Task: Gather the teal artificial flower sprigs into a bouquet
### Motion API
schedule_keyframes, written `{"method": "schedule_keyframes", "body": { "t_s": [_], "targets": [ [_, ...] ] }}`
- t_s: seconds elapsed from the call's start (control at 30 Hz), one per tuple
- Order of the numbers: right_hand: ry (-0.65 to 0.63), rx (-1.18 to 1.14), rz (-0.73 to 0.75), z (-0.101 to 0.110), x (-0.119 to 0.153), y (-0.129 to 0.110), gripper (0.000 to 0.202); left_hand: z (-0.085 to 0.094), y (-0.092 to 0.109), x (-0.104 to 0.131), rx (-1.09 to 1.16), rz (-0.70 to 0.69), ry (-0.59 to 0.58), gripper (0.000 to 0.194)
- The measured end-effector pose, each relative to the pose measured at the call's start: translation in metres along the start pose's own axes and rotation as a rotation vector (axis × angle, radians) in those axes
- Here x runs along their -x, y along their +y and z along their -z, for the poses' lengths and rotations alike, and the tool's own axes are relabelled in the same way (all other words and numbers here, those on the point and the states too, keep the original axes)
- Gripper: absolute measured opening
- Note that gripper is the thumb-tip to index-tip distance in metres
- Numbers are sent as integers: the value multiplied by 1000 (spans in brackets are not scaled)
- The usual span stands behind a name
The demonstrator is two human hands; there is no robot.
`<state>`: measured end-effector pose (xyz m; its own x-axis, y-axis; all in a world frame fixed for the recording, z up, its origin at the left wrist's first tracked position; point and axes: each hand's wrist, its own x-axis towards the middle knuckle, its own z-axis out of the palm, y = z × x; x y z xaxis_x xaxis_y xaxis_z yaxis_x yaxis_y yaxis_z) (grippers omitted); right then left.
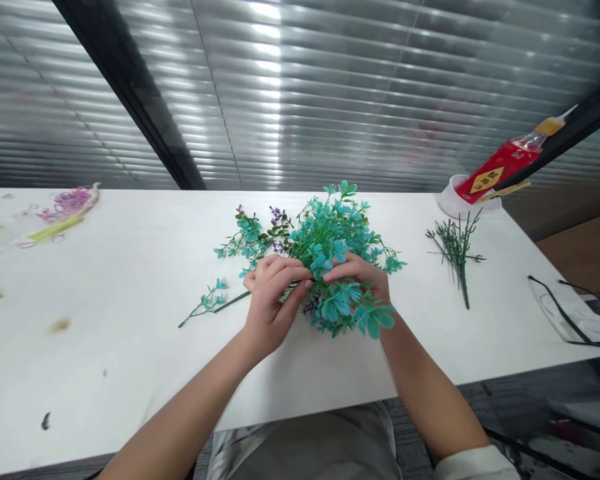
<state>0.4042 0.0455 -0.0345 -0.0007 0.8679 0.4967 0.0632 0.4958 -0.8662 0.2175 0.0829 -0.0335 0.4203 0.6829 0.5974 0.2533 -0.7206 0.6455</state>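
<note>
A bushy bunch of turquoise artificial flowers [335,227] with green stems lies over the middle of the white table. My left hand [277,297] is closed on the stems at the left side of the bunch, thumb and fingertips together. My right hand [363,273] reaches into the bunch from the right, its fingers bent and partly hidden by blossoms; what they grip cannot be made out. Left of the bunch lie a turquoise sprig with small purple flowers [279,227] and a loose small sprig [207,303] beside a dark green stem.
On the table [155,373], a bare green stem bundle [457,257] lies to the right, near a red-labelled bottle [500,170] leaning in a white cup [453,199]. Black glasses [565,313] rest at the right edge. Purple netting [73,203] lies far left; blinds stand behind.
</note>
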Motion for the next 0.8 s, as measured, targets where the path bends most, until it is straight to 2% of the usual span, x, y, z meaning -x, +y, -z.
{"method": "schedule_keyframes", "body": {
  "t_s": [0.13, 0.2, 0.4, 0.57, 0.8],
  "targets": [
    [179, -37, -163, -8, 1, -4, 23, 1, 4, -1, -57, -5, 6, 11],
    [226, -73, -233, -12, 1, -6, 21, 1, 6, 0, -67, -7, -10, 10],
    [169, -250, -242, -13, -3, -9, 19, 2, 8, 2, -93, 6, -33, 11],
    [146, -109, -163, -9, -5, -4, 14, 2, 9, 1, -80, 5, 0, 11],
    [157, -141, -136, -10, -5, -4, 12, 3, 10, 1, -123, -29, 24, 11]
  ]
}}
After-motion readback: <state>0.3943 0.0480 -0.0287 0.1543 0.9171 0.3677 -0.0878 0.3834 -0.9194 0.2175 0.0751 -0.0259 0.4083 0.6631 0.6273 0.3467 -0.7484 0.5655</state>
